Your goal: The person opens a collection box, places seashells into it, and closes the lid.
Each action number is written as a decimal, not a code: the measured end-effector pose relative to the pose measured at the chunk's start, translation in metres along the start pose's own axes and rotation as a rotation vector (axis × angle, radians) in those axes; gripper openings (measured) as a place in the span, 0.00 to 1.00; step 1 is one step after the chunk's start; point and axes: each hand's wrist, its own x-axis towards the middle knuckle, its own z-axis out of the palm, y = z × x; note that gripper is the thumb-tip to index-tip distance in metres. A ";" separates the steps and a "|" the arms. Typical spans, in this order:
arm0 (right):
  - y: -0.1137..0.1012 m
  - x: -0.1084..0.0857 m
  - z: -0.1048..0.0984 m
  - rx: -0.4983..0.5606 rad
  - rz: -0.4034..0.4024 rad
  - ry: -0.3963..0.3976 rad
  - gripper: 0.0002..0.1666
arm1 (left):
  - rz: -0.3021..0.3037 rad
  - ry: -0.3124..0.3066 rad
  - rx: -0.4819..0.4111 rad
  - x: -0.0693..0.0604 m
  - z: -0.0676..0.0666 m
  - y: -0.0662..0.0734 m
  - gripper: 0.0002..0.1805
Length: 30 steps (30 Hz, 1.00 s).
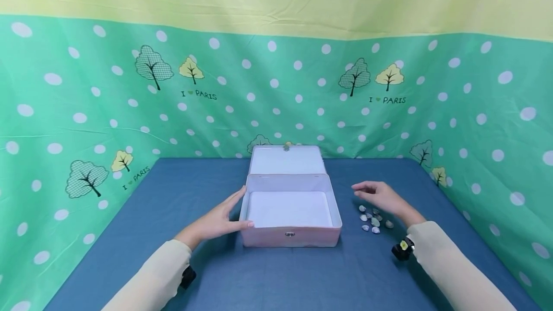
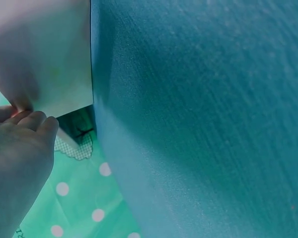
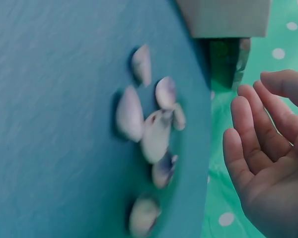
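A pink metal box (image 1: 290, 237) with a pale interior stands on the table, its hinged lid (image 1: 286, 160) raised at the back. My left hand (image 1: 217, 219) rests against the box's left side, thumb over the rim near the front corner and fingers farther back. In the left wrist view, fingertips touch the box wall (image 2: 49, 69). My right hand (image 1: 386, 199) hovers right of the box, holding nothing, fingers loosely bent. Below and just in front of it lies a loose group of small seashells (image 1: 375, 222); the right wrist view shows their whitish and purple surfaces (image 3: 156, 136).
Dark blue cloth covers the table (image 1: 194, 181). Behind and at the sides hangs a green and yellow curtain (image 1: 298, 71) with white dots and printed trees. Each wrist carries a black strapped device (image 1: 403, 249).
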 end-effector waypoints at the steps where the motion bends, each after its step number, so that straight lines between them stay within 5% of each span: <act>1: 0.003 -0.001 0.001 -0.022 0.003 0.001 0.24 | 0.001 0.001 0.001 0.000 0.000 0.000 0.58; 16: 0.027 -0.007 0.008 -0.257 0.078 -0.030 0.17 | 0.007 0.009 -0.003 -0.001 0.000 0.002 0.58; 30: 0.028 -0.009 0.011 -0.267 0.147 -0.023 0.18 | 0.009 0.002 0.002 0.000 0.000 0.002 0.58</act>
